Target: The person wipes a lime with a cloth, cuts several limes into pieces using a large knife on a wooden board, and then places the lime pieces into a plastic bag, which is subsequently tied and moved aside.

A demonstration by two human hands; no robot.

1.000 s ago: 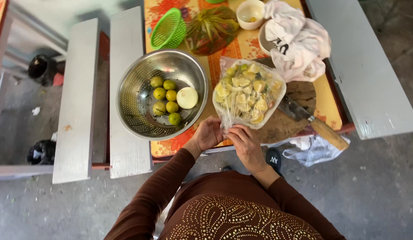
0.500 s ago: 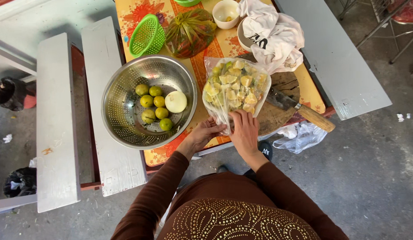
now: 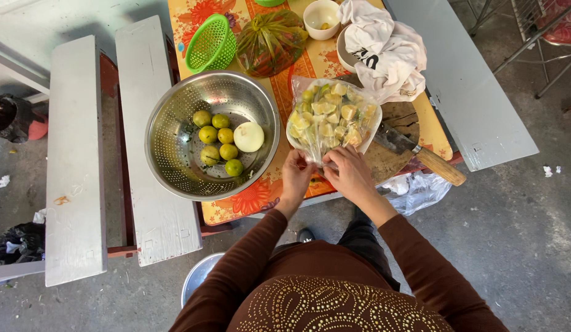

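A clear plastic bag of cut lime pieces [image 3: 330, 117] lies on the table over a white plate. My left hand [image 3: 297, 176] and my right hand [image 3: 349, 173] both pinch the bag's near end at the table's front edge. Left of the bag stands a steel colander [image 3: 175, 160] with several whole limes [image 3: 218, 142] and a white onion [image 3: 248, 136] inside. A cleaver with a wooden handle [image 3: 430, 161] rests on the round wooden chopping board [image 3: 397, 140] just right of my hands.
A green plastic basket [image 3: 211, 43], a tied bag of greens [image 3: 271, 40], a small white cup [image 3: 322, 17] and a white cloth [image 3: 385, 50] sit at the table's far side. Grey benches [image 3: 73, 160] flank the table. A metal pot [image 3: 198, 283] stands on the floor.
The view has shifted and drawn closer. My hands stay on the bag's near end, fingers working the plastic; the bag, colander and cleaver remain where they were.
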